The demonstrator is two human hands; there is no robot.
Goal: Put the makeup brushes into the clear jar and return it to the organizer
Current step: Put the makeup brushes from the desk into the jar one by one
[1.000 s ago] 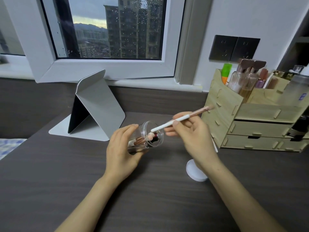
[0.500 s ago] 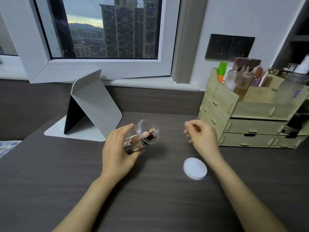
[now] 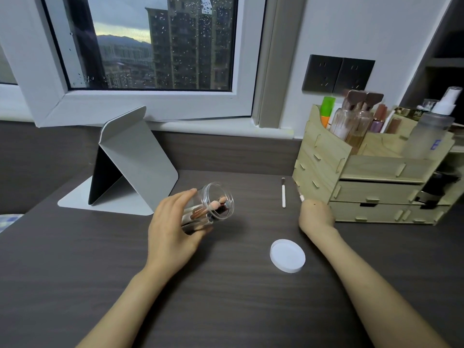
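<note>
My left hand (image 3: 170, 229) grips the clear jar (image 3: 213, 194), tilted with its open mouth toward the right. Several makeup brushes (image 3: 216, 205) with pink and dark ends lie inside it. My right hand (image 3: 316, 214) rests on the table against the lower left corner of the wooden organizer (image 3: 319, 167). Its fingers curl out of sight around a white-handled brush (image 3: 301, 197), whose end pokes out above the knuckles. Another white-handled brush (image 3: 283, 195) lies loose on the table just left of the organizer.
The jar's white lid (image 3: 287, 255) lies flat on the dark table (image 3: 100, 272) between my forearms. A folded grey stand (image 3: 133, 156) sits at the back left. The organizer's top compartments hold bottles, tubes and a spray bottle (image 3: 431, 129).
The brush my right hand held went into the jar. My right hand then moved right and down to the organizer's corner and closed on another brush. The jar has stayed tilted in my left hand.
</note>
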